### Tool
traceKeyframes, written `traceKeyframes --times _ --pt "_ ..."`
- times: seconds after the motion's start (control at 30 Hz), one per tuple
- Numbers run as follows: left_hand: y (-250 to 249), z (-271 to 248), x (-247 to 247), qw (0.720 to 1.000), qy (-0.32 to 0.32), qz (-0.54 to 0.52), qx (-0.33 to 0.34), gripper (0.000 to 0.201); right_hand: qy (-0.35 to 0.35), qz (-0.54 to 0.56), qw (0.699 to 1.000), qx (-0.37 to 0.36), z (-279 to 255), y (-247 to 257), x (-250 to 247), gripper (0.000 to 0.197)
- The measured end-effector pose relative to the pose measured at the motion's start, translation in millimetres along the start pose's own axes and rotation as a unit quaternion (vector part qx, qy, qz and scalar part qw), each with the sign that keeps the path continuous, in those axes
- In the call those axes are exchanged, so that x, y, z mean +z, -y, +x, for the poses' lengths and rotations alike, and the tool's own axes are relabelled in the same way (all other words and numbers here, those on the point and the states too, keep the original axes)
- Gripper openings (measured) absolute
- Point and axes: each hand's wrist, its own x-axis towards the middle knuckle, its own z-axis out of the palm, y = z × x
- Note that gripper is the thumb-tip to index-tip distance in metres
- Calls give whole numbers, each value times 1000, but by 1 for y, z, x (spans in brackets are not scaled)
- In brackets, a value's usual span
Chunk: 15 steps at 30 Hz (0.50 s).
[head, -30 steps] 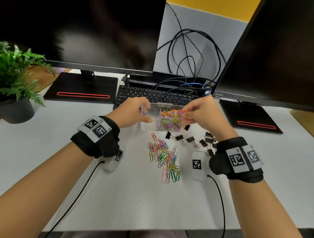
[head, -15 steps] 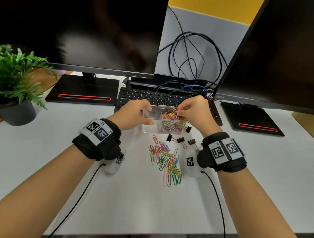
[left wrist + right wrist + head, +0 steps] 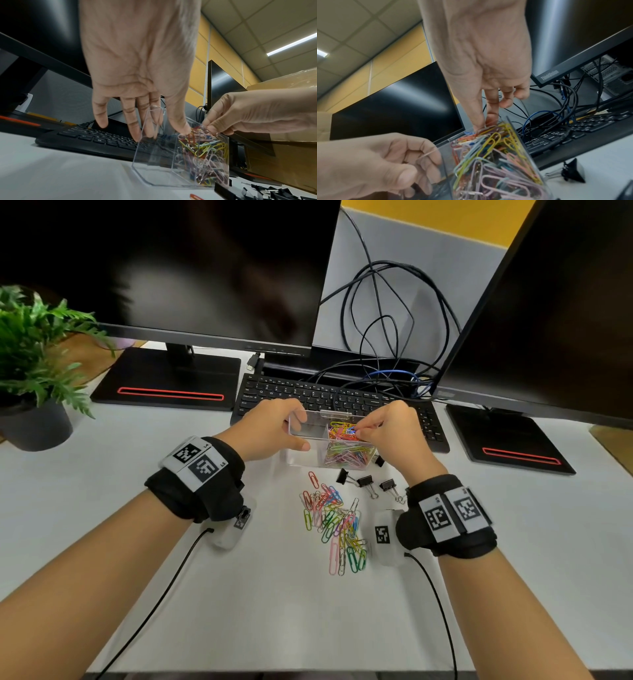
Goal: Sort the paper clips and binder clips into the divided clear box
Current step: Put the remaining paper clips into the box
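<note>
Bright, even overhead light — ceiling strip (image 3: 291,44) glows, monitors (image 3: 205,268) show soft glare; wrist views blurred, edges bent by wide-angle lens.

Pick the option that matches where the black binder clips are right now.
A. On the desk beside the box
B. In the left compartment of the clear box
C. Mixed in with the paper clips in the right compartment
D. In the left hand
A: the binder clips lie on the white desk near the clear box, whose left compartment looks empty.

Bare forearms; each wrist wears a black wristband (image 3: 195,487) bearing two square-coded tags, with a white cabled camera pod (image 3: 385,537) beneath
</note>
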Motion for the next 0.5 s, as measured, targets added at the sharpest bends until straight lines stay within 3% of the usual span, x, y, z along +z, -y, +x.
traceKeyframes --times 0.27,0.5 --pt "0 0 0 1000 1 1 -3 43 -2 25 999 -34 3 8 2 8" --pt "0 0 0 1000 1 -2 -5 43 36 -43 996 -71 3 7 16 11"
